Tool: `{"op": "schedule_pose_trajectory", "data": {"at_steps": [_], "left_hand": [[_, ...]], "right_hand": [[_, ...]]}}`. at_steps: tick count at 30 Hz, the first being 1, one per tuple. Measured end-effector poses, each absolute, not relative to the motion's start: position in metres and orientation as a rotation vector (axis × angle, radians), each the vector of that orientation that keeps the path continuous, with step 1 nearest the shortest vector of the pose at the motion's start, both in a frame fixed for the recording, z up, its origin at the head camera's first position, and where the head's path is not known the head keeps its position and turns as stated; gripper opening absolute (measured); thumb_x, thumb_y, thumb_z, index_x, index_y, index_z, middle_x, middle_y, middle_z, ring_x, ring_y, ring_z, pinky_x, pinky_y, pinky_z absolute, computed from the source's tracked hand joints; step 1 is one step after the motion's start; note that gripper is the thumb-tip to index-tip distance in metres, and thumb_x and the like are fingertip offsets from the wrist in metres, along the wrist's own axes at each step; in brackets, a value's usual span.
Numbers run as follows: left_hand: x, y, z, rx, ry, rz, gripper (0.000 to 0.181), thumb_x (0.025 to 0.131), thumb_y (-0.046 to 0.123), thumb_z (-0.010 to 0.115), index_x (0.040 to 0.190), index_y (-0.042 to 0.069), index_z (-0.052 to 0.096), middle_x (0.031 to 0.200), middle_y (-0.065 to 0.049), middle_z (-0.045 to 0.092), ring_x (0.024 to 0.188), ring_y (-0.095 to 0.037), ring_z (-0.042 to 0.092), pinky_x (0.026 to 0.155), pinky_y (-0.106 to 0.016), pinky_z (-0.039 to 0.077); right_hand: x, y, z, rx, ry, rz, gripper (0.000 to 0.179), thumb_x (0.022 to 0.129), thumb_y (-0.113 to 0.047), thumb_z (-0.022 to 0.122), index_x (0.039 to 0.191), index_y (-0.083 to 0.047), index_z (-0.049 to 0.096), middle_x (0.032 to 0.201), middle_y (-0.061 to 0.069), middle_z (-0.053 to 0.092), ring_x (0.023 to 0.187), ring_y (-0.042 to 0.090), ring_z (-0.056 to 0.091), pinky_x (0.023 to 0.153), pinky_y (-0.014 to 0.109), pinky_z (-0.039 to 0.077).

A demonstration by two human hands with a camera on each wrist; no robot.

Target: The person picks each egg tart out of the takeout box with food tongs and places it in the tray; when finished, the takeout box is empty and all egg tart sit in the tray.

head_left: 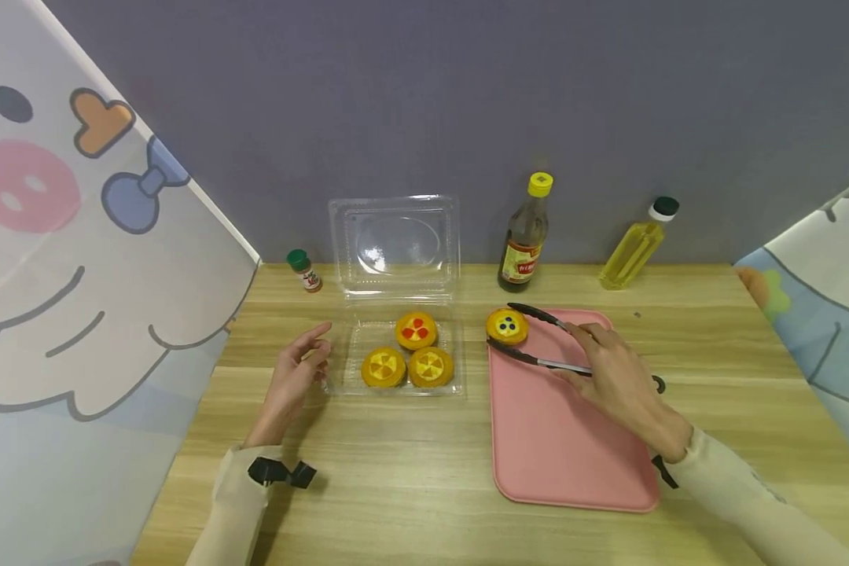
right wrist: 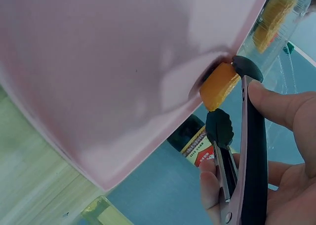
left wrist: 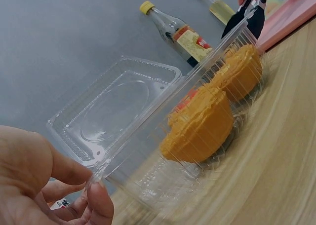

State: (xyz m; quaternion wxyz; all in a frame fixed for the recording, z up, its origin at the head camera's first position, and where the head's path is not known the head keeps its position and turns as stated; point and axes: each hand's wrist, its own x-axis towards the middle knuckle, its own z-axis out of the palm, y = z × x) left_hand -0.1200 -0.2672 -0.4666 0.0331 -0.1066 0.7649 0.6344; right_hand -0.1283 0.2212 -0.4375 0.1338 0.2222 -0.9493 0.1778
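Note:
My right hand [head_left: 619, 385] grips black-tipped tongs [head_left: 515, 350]. Their tips stand on either side of a tart [head_left: 507, 327] with dark blue dots, at the far left corner of a pink tray [head_left: 559, 472]. In the right wrist view this tart [right wrist: 217, 87] lies between the tong tips; whether both press it I cannot tell. My left hand [head_left: 299, 373] pinches the left rim of a clear plastic container [head_left: 368, 338], thumb and fingers visible in the left wrist view. Inside sit a red-topped tart [head_left: 416, 331] and two yellow-topped tarts [head_left: 384, 367].
The container's lid [head_left: 396, 244] stands raised at the back. Behind the tray are a yellow-capped sauce bottle [head_left: 521, 251] and an oil bottle [head_left: 633, 251]. A small green-capped shaker [head_left: 305, 272] stands at the back left, and a grey wall [head_left: 410, 118] bounds the table.

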Motion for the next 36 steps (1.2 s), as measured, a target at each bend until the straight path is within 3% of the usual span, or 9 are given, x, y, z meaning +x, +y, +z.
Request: {"op": "schedule_pose_trajectory", "data": {"at_steps": [5, 10, 20, 27, 36], "left_hand": [[-0.120, -0.268, -0.466, -0.310, 2.355, 1.938, 0.046, 0.110, 0.012, 0.052, 0.155, 0.008, 0.048, 0.114, -0.007, 0.058, 0.073, -0.007, 0.054, 0.061, -0.021, 0.051], [-0.118, -0.269, -0.466, -0.299, 2.352, 1.929, 0.047, 0.110, 0.012, 0.051, 0.156, 0.007, 0.047, 0.115, -0.008, 0.056, 0.073, -0.006, 0.054, 0.061, -0.021, 0.051], [-0.119, -0.268, -0.464, -0.290, 2.357, 1.940, 0.048, 0.110, 0.011, 0.052, 0.156, 0.006, 0.046, 0.114, -0.008, 0.056, 0.073, -0.006, 0.054, 0.060, -0.020, 0.052], [-0.120, -0.268, -0.464, -0.300, 2.354, 1.939, 0.047, 0.110, 0.012, 0.053, 0.156, 0.008, 0.047, 0.115, -0.007, 0.056, 0.074, -0.006, 0.055, 0.061, -0.020, 0.053], [-0.121, -0.270, -0.462, -0.288, 2.356, 1.926, 0.047, 0.110, 0.012, 0.053, 0.156, 0.006, 0.047, 0.114, -0.008, 0.056, 0.073, -0.006, 0.055, 0.060, -0.020, 0.052]], "right_hand": [[-0.123, 0.221, -0.436, 0.604, -2.769, 0.523, 0.077, 0.075, -0.023, 0.094, 0.140, 0.000, 0.060, 0.122, 0.023, 0.065, 0.093, 0.040, 0.068, 0.056, 0.047, 0.056], [-0.122, 0.218, -0.433, 0.608, -2.746, 0.532, 0.075, 0.077, -0.027, 0.093, 0.140, -0.001, 0.061, 0.125, 0.023, 0.064, 0.093, 0.039, 0.067, 0.054, 0.046, 0.055], [-0.125, 0.200, -0.422, 0.655, -2.708, 0.575, 0.078, 0.080, -0.031, 0.092, 0.146, -0.006, 0.058, 0.131, 0.020, 0.065, 0.110, 0.040, 0.065, 0.066, 0.052, 0.059], [-0.129, 0.185, -0.413, 0.711, -2.678, 0.595, 0.075, 0.083, -0.035, 0.089, 0.143, -0.001, 0.059, 0.135, 0.020, 0.065, 0.121, 0.042, 0.063, 0.096, 0.061, 0.054], [-0.131, 0.165, -0.402, 0.791, -2.776, 0.548, 0.077, 0.086, -0.034, 0.086, 0.150, -0.006, 0.054, 0.144, 0.016, 0.061, 0.129, 0.038, 0.061, 0.094, 0.058, 0.058]]}}
